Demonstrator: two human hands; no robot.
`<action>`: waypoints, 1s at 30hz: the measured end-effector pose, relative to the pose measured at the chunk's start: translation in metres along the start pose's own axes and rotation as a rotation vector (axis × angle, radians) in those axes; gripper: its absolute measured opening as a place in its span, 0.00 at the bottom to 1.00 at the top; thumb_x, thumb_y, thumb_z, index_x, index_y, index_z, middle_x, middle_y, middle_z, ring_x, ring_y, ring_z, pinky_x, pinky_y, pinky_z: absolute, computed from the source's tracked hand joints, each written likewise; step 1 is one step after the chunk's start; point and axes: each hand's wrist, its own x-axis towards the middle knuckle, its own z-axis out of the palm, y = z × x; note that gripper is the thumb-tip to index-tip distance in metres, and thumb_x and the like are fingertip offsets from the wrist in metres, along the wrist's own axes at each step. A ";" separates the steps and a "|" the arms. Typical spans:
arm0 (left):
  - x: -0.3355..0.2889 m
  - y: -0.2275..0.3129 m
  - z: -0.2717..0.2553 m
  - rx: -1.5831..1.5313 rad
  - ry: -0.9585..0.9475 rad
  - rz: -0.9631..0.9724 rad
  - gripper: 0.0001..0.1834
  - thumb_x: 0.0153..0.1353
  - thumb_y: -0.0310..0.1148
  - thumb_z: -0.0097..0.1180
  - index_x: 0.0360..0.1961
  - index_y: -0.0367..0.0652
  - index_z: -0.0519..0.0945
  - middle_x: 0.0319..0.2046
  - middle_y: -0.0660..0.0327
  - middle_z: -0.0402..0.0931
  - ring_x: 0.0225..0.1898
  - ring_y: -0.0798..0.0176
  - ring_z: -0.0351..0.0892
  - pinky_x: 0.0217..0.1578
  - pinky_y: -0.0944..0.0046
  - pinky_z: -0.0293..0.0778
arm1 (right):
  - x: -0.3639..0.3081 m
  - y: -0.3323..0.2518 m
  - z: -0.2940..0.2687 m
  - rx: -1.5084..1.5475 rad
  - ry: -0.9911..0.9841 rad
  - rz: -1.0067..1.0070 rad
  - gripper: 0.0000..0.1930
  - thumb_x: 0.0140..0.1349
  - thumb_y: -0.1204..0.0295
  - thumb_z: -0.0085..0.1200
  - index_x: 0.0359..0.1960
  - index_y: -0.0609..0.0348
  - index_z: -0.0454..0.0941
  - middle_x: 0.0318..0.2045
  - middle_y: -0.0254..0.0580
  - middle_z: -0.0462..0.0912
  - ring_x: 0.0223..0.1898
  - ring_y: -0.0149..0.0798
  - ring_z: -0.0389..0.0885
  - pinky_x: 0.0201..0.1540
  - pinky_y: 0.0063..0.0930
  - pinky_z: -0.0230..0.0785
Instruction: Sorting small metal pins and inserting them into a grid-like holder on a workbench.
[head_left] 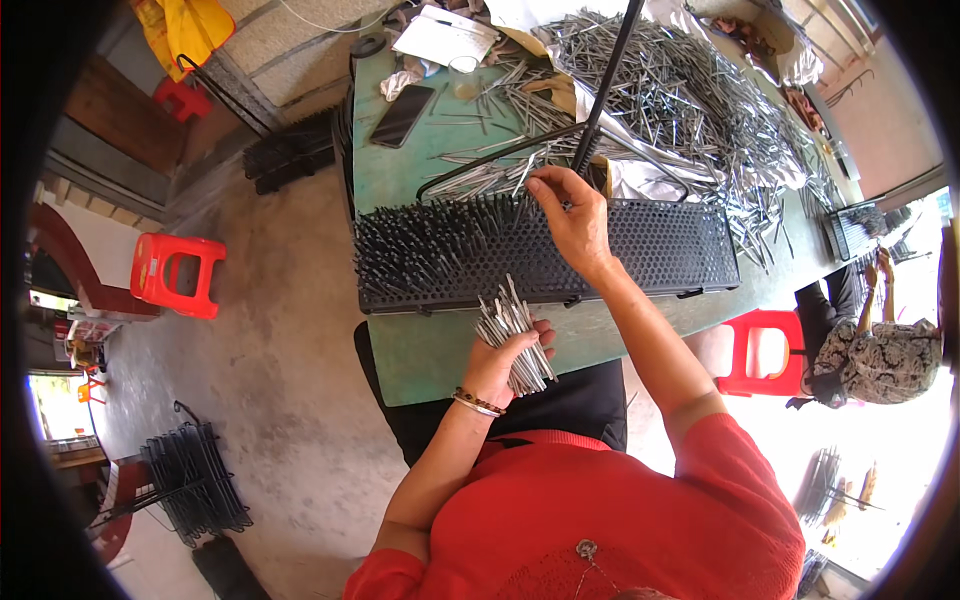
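Observation:
A bundle of thin silvery metal rods (517, 340) is gripped in my left hand (488, 368), just in front of a long black perforated rack (660, 250). Many dark-tipped rods (425, 245) stand upright in the holes over the rack's left part; the holes on its right part show bare. Over the rack's back edge, near the last standing rods, is my right hand (580, 225). Its thumb and index finger pinch together on what looks like a single metal rod, partly hidden by the fingers.
Behind the rack, loose rods (690, 100) lie heaped on the green table (400, 365). A black metal frame (590, 140) rises there. A phone (403, 116) lies at back left. Red stools (180, 275) stand on the floor; another person (880, 350) sits at far right.

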 end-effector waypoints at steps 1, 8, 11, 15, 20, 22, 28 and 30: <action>0.000 0.000 0.000 0.011 -0.002 -0.002 0.14 0.56 0.21 0.53 0.45 0.38 0.73 0.41 0.53 0.78 0.43 0.57 0.80 0.44 0.52 0.79 | 0.000 0.001 0.001 -0.021 0.028 -0.018 0.09 0.61 0.73 0.57 0.40 0.63 0.79 0.29 0.37 0.83 0.31 0.24 0.79 0.36 0.20 0.71; -0.002 0.002 -0.001 0.065 0.000 -0.016 0.17 0.56 0.22 0.54 0.48 0.37 0.72 0.43 0.52 0.77 0.43 0.56 0.80 0.43 0.54 0.79 | -0.007 0.002 0.006 -0.060 0.122 -0.031 0.08 0.60 0.73 0.57 0.39 0.64 0.79 0.30 0.39 0.84 0.31 0.27 0.80 0.37 0.21 0.71; -0.003 0.001 -0.002 0.079 -0.026 -0.009 0.17 0.56 0.22 0.54 0.48 0.37 0.72 0.43 0.51 0.77 0.43 0.56 0.80 0.42 0.55 0.80 | -0.006 0.001 0.004 -0.057 0.076 -0.105 0.08 0.60 0.74 0.57 0.39 0.64 0.79 0.31 0.39 0.84 0.31 0.28 0.80 0.37 0.21 0.71; -0.003 0.001 -0.003 0.073 -0.037 -0.010 0.17 0.56 0.22 0.54 0.48 0.36 0.72 0.43 0.51 0.77 0.43 0.55 0.80 0.42 0.55 0.80 | -0.003 0.009 0.004 -0.072 0.068 -0.161 0.07 0.58 0.74 0.59 0.37 0.60 0.80 0.30 0.42 0.83 0.29 0.38 0.79 0.35 0.28 0.71; -0.002 0.002 -0.006 0.035 -0.063 -0.035 0.17 0.56 0.23 0.54 0.49 0.36 0.72 0.43 0.51 0.77 0.44 0.55 0.80 0.43 0.55 0.80 | 0.000 0.009 0.000 -0.107 0.013 -0.175 0.06 0.57 0.73 0.59 0.36 0.58 0.80 0.31 0.39 0.84 0.32 0.39 0.79 0.39 0.30 0.69; -0.003 0.003 -0.004 0.022 -0.059 -0.037 0.17 0.56 0.22 0.54 0.48 0.36 0.72 0.42 0.51 0.78 0.43 0.56 0.80 0.42 0.56 0.80 | 0.000 0.013 0.001 -0.063 0.021 -0.175 0.06 0.57 0.72 0.59 0.36 0.58 0.80 0.31 0.39 0.84 0.32 0.39 0.79 0.38 0.30 0.69; -0.005 0.006 -0.005 0.022 -0.067 -0.040 0.16 0.55 0.22 0.55 0.47 0.35 0.72 0.41 0.51 0.78 0.42 0.56 0.80 0.41 0.57 0.80 | 0.001 0.017 0.000 -0.063 0.016 -0.160 0.06 0.58 0.72 0.59 0.36 0.58 0.81 0.31 0.39 0.84 0.33 0.39 0.79 0.39 0.29 0.69; -0.005 0.006 -0.004 0.023 -0.070 -0.041 0.16 0.55 0.23 0.55 0.47 0.36 0.72 0.41 0.51 0.78 0.42 0.56 0.80 0.41 0.57 0.80 | 0.001 0.018 -0.002 -0.076 0.009 -0.163 0.06 0.58 0.72 0.58 0.36 0.58 0.81 0.31 0.38 0.84 0.34 0.39 0.79 0.40 0.30 0.69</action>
